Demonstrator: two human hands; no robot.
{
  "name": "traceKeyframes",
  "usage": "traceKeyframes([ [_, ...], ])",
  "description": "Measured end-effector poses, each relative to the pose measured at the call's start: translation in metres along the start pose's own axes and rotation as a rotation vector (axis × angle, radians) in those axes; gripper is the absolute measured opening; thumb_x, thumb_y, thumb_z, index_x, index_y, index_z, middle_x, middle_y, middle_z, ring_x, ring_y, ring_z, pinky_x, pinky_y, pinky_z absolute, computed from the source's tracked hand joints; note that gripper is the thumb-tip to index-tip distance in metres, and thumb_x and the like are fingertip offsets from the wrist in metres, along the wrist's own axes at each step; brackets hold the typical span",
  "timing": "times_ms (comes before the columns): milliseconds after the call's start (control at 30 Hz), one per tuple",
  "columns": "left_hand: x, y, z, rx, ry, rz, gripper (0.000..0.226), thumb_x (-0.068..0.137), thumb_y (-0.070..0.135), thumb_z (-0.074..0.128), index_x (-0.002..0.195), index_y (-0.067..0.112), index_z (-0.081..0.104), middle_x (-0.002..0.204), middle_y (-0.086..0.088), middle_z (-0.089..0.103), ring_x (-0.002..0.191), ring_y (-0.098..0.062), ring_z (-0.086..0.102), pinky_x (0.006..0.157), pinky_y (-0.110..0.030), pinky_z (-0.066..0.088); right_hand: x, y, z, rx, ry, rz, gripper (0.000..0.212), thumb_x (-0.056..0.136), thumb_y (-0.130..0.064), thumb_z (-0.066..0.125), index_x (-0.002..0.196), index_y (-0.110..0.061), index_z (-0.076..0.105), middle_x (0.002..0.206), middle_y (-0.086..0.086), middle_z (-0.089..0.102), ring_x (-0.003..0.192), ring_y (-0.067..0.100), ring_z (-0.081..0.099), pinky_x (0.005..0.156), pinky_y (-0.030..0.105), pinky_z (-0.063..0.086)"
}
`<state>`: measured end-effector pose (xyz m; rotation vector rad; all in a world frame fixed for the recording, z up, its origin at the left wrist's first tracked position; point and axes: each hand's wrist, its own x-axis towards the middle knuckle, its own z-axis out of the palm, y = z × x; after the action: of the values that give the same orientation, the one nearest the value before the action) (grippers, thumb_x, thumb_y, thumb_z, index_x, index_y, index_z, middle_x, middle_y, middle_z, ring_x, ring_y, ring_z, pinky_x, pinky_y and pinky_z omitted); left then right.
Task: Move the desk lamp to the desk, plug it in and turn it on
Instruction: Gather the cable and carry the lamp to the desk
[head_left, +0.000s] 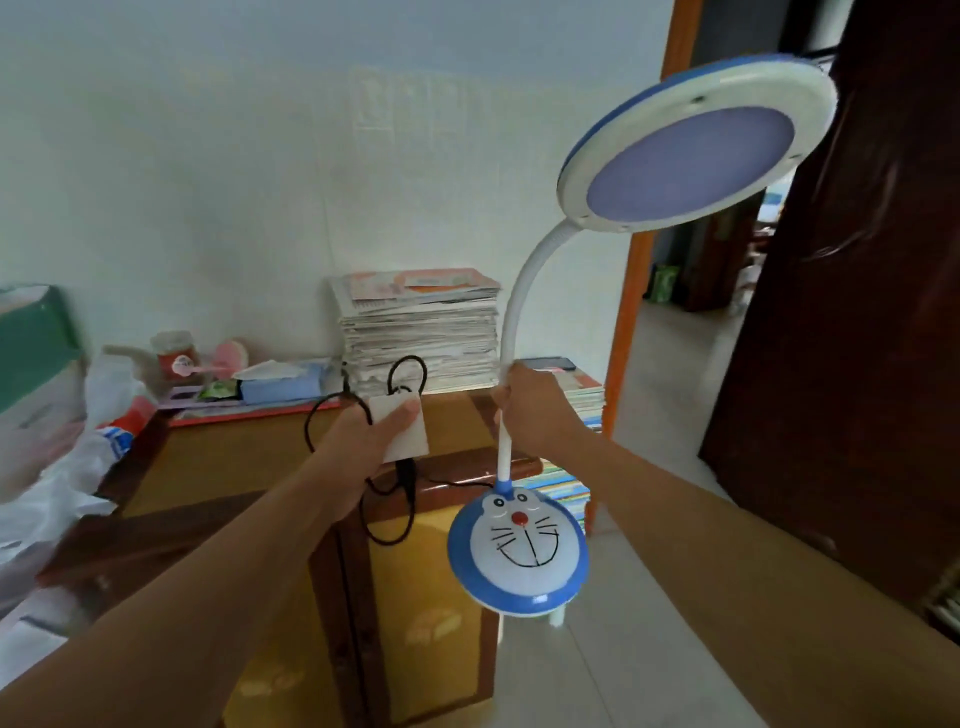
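The desk lamp is off the ground, held in the air. Its round blue-and-white head (696, 150) is up at the right, unlit. Its white flexible neck (524, 291) curves down to a blue base with a cartoon cat face (519, 551), which hangs above the floor. My right hand (540, 410) is closed around the neck. My left hand (363, 441) grips a white power adapter (402, 426), and the black cord (410, 374) loops around it and trails down to the base.
A brown wooden cabinet (249, 457) stands in front, with a tall stack of papers (421, 332), a tissue box (285, 382) and small items on top. Plastic bags (62, 467) lie at the left. An open doorway (691, 322) and dark door (857, 312) are at the right.
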<state>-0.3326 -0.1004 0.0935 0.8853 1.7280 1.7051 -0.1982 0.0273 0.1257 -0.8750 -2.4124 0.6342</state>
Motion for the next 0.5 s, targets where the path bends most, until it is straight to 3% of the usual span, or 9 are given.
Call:
traceKeyframes([
  [100, -0.012, 0.003, 0.025, -0.001, -0.085, -0.011, 0.014, 0.089, 0.03, 0.059, 0.09, 0.017, 0.063, 0.078, -0.004, 0.063, 0.065, -0.015, 0.059, 0.042, -0.016, 0.045, -0.028, 0.014, -0.019, -0.065, 0.024, 0.102, 0.027, 0.094, -0.019, 0.043, 0.103, 0.005, 0.051, 0.102, 0.026, 0.059, 0.094, 0.039, 0.058, 0.071, 0.035, 0.042],
  [233, -0.024, 0.013, 0.066, 0.021, -0.193, 0.005, 0.019, 0.089, 0.032, 0.058, 0.085, 0.015, 0.063, 0.069, -0.003, 0.063, 0.053, -0.008, 0.061, 0.044, -0.019, 0.046, -0.058, 0.037, -0.049, -0.104, 0.05, 0.219, 0.031, 0.096, -0.019, 0.037, 0.115, 0.003, 0.048, 0.111, 0.025, 0.058, 0.101, 0.039, 0.056, 0.075, 0.034, 0.039],
  [300, -0.03, 0.018, 0.092, 0.009, -0.244, -0.011, 0.017, 0.089, 0.031, 0.058, 0.086, 0.015, 0.063, 0.073, -0.003, 0.066, 0.061, -0.013, 0.064, 0.051, -0.023, 0.05, -0.075, 0.052, -0.068, -0.116, 0.082, 0.267, 0.03, 0.096, -0.018, 0.036, 0.115, 0.002, 0.049, 0.113, 0.024, 0.058, 0.103, 0.038, 0.056, 0.074, 0.033, 0.038],
  [367, -0.034, 0.023, 0.117, -0.008, -0.273, -0.034, 0.021, 0.088, 0.031, 0.059, 0.098, 0.012, 0.061, 0.086, -0.009, 0.067, 0.071, -0.019, 0.066, 0.052, -0.025, 0.051, -0.09, 0.066, -0.086, -0.137, 0.101, 0.309, 0.018, 0.096, -0.015, 0.037, 0.1, -0.003, 0.051, 0.11, 0.024, 0.059, 0.101, 0.038, 0.057, 0.072, 0.031, 0.037],
  [433, -0.041, 0.028, 0.149, -0.013, -0.3, -0.049, 0.031, 0.087, 0.032, 0.061, 0.109, 0.01, 0.058, 0.099, -0.012, 0.064, 0.09, -0.027, 0.062, 0.064, -0.03, 0.05, -0.104, 0.085, -0.108, -0.149, 0.115, 0.361, 0.009, 0.094, -0.01, 0.043, 0.087, -0.007, 0.048, 0.109, 0.021, 0.061, 0.098, 0.035, 0.06, 0.07, 0.029, 0.043],
  [500, -0.049, 0.032, 0.182, -0.011, -0.339, -0.036, 0.019, 0.087, 0.03, 0.061, 0.099, 0.015, 0.06, 0.094, -0.009, 0.064, 0.089, -0.025, 0.06, 0.066, -0.03, 0.047, -0.12, 0.106, -0.131, -0.151, 0.135, 0.415, 0.014, 0.093, -0.009, 0.047, 0.104, -0.001, 0.05, 0.111, 0.019, 0.062, 0.099, 0.033, 0.062, 0.073, 0.03, 0.047],
])
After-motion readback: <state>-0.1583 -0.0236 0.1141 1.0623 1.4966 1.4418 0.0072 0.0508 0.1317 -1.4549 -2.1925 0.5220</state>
